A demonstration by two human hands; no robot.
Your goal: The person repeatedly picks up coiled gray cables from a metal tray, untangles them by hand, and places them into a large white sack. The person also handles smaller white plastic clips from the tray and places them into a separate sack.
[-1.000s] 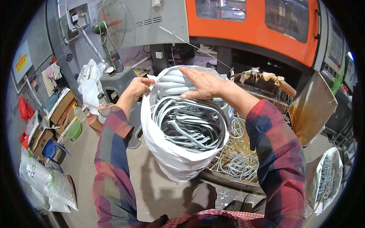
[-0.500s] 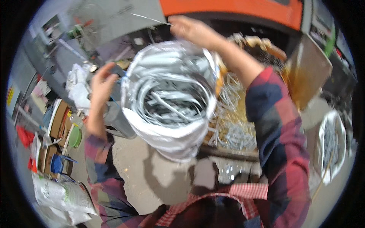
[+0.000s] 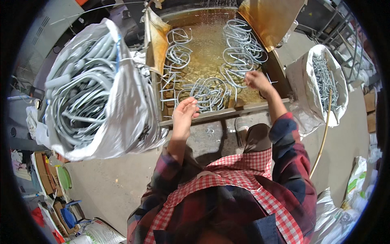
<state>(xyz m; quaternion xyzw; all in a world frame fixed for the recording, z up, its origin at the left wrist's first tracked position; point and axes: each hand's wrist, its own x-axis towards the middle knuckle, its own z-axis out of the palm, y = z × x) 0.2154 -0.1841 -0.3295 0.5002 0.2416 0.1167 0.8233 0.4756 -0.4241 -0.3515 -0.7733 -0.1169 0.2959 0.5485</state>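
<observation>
A metal tank (image 3: 219, 114) of shallow, brownish water stands ahead of me, with water falling in at its far end. Grey curved plastic-looking pieces (image 3: 209, 91) lie in it, in loops and clusters along both sides and at the near edge. Over the near left corner is my left hand (image 3: 185, 116), fingers loosely bent and apart, with nothing visible in it. My right hand (image 3: 258, 82) hovers above the tank's right part, close to the looped pieces. Its fingers are curled together, and whatever they may hold is hidden.
On the left stands a large white woven sack (image 3: 134, 105) full of grey strips and tubes. Another white sack (image 3: 296, 81) with thin grey pieces is on the right, a long stick (image 3: 323, 138) leaning from it. Rusty panels (image 3: 270, 20) flank the tank. Boxes (image 3: 44, 175) sit far left.
My view has turned right, from the sack to the tank. Both hands have left the sack's surroundings and are over the tank. The thin strip at my right hand is no longer there.
</observation>
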